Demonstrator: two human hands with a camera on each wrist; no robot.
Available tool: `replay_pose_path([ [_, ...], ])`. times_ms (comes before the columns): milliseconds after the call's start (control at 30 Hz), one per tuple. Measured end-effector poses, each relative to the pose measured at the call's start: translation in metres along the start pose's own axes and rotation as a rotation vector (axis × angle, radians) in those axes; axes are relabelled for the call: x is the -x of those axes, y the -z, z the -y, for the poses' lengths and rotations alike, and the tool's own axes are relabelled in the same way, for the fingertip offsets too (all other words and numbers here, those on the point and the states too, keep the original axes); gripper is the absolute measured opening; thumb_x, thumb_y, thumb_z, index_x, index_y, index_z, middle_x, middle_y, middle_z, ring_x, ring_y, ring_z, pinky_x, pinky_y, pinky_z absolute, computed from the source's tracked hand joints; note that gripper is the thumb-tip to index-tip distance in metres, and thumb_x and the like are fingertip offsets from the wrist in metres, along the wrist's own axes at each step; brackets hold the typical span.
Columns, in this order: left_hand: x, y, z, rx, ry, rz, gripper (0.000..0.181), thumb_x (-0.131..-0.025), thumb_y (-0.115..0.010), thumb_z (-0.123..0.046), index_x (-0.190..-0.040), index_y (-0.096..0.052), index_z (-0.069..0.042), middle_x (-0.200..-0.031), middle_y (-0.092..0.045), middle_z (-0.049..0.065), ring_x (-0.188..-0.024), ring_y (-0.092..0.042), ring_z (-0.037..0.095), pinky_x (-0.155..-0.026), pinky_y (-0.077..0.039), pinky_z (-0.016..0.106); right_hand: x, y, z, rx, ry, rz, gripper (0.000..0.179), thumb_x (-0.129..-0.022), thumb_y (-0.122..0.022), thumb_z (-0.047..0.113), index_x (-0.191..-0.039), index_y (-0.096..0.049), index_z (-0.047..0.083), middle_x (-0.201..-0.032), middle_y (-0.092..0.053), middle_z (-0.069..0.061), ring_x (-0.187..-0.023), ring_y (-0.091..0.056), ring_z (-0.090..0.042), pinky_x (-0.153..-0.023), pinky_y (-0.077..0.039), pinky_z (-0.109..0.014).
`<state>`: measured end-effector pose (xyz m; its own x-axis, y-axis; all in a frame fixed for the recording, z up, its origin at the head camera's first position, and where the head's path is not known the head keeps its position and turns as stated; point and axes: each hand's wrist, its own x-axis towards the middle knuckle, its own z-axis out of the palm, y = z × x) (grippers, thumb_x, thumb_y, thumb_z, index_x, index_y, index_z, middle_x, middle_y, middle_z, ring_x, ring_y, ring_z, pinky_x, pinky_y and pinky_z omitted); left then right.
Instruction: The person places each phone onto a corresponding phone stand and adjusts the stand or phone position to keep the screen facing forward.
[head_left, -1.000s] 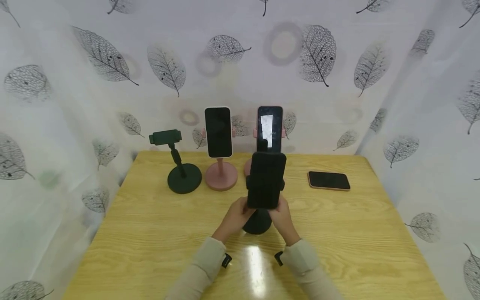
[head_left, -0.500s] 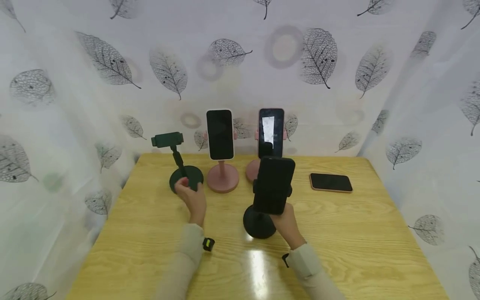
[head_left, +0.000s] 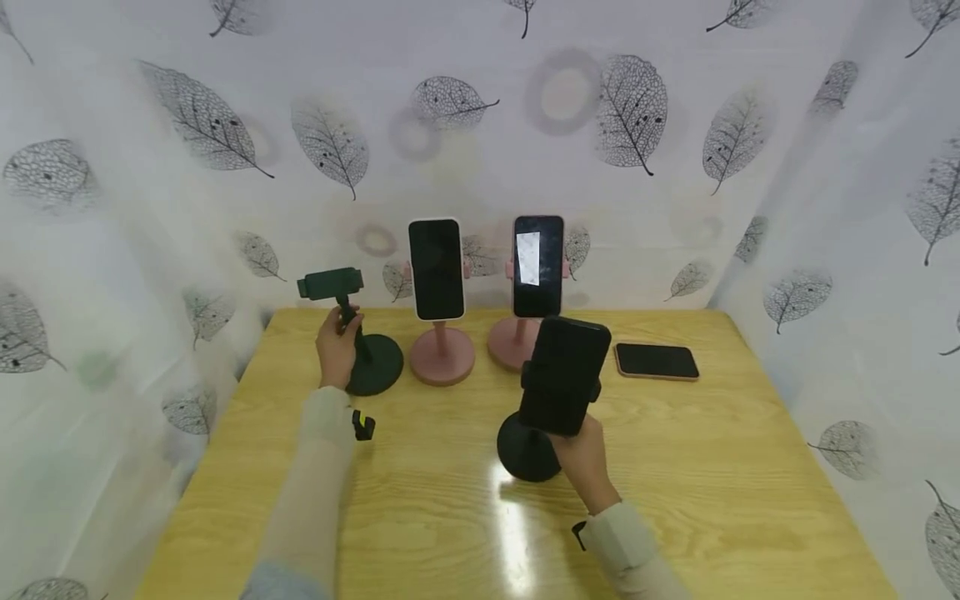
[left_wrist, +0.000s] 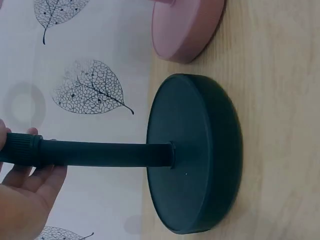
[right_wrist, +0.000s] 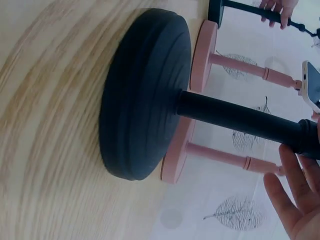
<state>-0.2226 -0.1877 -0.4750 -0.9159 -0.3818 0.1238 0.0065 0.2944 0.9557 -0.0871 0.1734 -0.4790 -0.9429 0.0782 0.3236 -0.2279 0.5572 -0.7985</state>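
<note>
My left hand (head_left: pixel 336 350) grips the dark green phone stand (head_left: pixel 330 285) by its stem, just under the tilted, bare clamp head. In the left wrist view the fingers wrap the ribbed collar, above the round green base (left_wrist: pixel 180 155). My right hand (head_left: pixel 583 458) holds the black phone stand (head_left: pixel 528 450) high on its pole, behind the black phone (head_left: pixel 566 375) in its clamp. The right wrist view shows fingers at the collar of the black pole (right_wrist: pixel 235 115); the thumb is hidden. This phone leans to the right.
Two pink stands stand along the back: one bears a white-edged phone (head_left: pixel 437 271), the other a dark phone (head_left: pixel 537 279) with a bright reflection. A loose phone (head_left: pixel 657 361) lies screen up at the right. A leaf-patterned curtain (head_left: pixel 465 158) hangs behind the wooden table (head_left: pixel 420 517).
My left hand has left the black stand, gone left and taken hold of the green stand's stem. My right hand has shifted the black stand and its phone slightly to the right.
</note>
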Motion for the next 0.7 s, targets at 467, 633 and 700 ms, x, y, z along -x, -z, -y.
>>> replay_pose_path([
  [467,0.079,0.021,-0.013,-0.1,0.0,0.121,0.031,-0.092,-0.061,-0.027,-0.115,-0.063,-0.006,-0.116,-0.066,0.016,-0.11,-0.063,0.023,-0.097,-0.048,0.043,-0.045,0.042,-0.04,0.113,-0.049,-0.125,0.031,-0.081,-0.068,0.0,-0.061,-0.045,0.004,-0.055,-0.039,0.002,-0.053,-0.034,-0.003,-0.052,-0.035,-0.023],
  [633,0.1,0.026,-0.015,-0.161,0.044,0.167,0.033,-0.089,-0.063,-0.032,-0.115,-0.066,-0.01,-0.113,-0.069,0.01,-0.096,-0.062,-0.004,-0.092,-0.051,0.036,-0.071,0.043,-0.053,0.072,-0.032,-0.144,0.015,-0.079,-0.072,0.0,-0.071,-0.059,-0.004,-0.065,-0.059,-0.016,-0.06,-0.043,0.005,-0.057,-0.043,-0.023],
  [700,0.105,0.027,-0.016,-0.182,0.056,0.186,0.034,-0.088,-0.065,-0.033,-0.113,-0.068,-0.01,-0.111,-0.07,0.008,-0.092,-0.06,-0.01,-0.091,-0.052,0.035,-0.082,0.042,-0.057,0.071,-0.016,-0.145,0.012,-0.078,-0.073,0.0,-0.077,-0.062,-0.005,-0.073,-0.063,-0.021,-0.064,-0.048,0.004,-0.06,-0.045,-0.025],
])
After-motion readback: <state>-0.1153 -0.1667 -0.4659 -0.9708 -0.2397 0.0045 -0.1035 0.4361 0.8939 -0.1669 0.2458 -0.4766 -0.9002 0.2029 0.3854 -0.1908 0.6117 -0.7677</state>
